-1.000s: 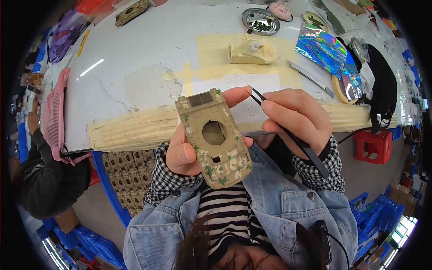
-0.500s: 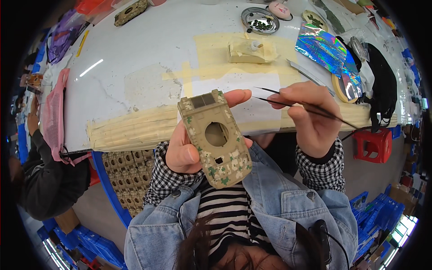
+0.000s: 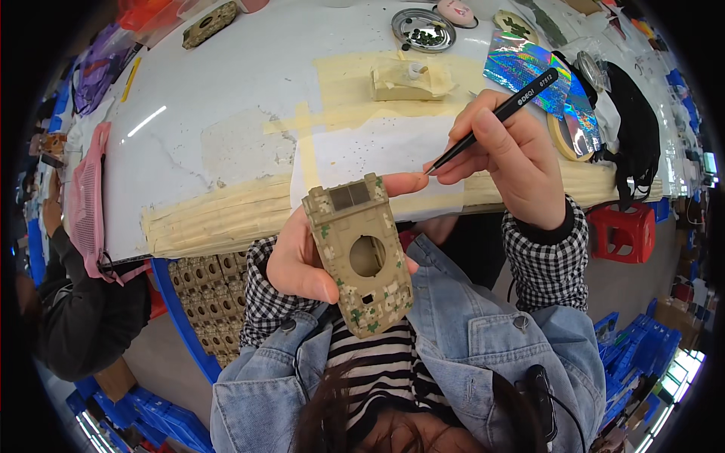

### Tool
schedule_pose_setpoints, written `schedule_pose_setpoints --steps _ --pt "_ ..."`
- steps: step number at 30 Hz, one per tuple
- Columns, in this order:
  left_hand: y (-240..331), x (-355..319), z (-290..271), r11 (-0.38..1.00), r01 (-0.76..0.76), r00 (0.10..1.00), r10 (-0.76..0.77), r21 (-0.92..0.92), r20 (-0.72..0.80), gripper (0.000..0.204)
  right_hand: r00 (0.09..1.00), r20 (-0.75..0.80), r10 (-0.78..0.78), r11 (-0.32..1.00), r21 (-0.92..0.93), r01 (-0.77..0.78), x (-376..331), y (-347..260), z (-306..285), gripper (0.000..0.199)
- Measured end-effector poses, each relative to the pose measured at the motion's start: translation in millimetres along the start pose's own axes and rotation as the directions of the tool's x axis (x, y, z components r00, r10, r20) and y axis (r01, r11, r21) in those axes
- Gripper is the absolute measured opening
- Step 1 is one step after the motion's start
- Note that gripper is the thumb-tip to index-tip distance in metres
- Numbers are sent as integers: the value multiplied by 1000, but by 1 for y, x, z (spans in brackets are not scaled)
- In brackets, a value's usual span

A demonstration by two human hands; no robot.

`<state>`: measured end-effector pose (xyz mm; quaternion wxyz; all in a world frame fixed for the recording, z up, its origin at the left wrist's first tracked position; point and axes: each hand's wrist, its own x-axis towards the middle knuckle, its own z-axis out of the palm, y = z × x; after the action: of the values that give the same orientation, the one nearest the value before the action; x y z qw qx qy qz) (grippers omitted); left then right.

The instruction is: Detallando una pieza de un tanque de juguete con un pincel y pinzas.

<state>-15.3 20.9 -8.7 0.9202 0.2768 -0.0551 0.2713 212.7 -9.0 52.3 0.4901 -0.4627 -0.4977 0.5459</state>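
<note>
A toy tank hull (image 3: 355,219) in tan and green camouflage, with a round hole through its top, rests in my left hand (image 3: 296,260). My left thumb presses one side while the index finger sticks out past the far right corner. My right hand (image 3: 522,166) pinches black tweezers (image 3: 507,109) like a pen. Their tips touch or nearly touch my left index fingertip; whether anything tiny is between them, I cannot tell. White paper (image 3: 355,155) lies on the table beyond the hull.
A taped box (image 3: 411,83) bears a small white cup. Behind it stands a metal dish (image 3: 396,29) of small dark parts. Shiny holographic sheets (image 3: 521,64) lie right; a pink mesh bag (image 3: 87,204) hangs left. Below, a blue crate (image 3: 178,309) holds several hulls. Another person's dark sleeve (image 3: 94,302) shows left.
My right hand has turned the tweezers and brought their tips, formerly apart, together at my left index fingertip. The hull has dropped slightly toward me and stands a little more upright in view.
</note>
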Motion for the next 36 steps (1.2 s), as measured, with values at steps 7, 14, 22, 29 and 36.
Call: schedule_pose_setpoints --steps 7,14,22,29,36 --pt "5 -2 10 991 81 990 -67 107 -125 110 1000 17 14 999 -34 -14 1 -3 2 28" --pt "6 -2 9 992 77 991 -65 97 -116 110 998 23 63 998 4 -64 3 -2 1 29" --pt "3 -4 1 996 48 999 -46 74 -26 109 997 22 69 998 -1 -69 4 -1 2 29" --pt "3 -5 -1 996 50 998 -48 68 -29 109 998 17 60 998 4 -60 4 0 2 29" --pt "3 -4 3 996 47 997 -43 78 -59 110 998 18 66 998 8 -67 4 1 2 30"
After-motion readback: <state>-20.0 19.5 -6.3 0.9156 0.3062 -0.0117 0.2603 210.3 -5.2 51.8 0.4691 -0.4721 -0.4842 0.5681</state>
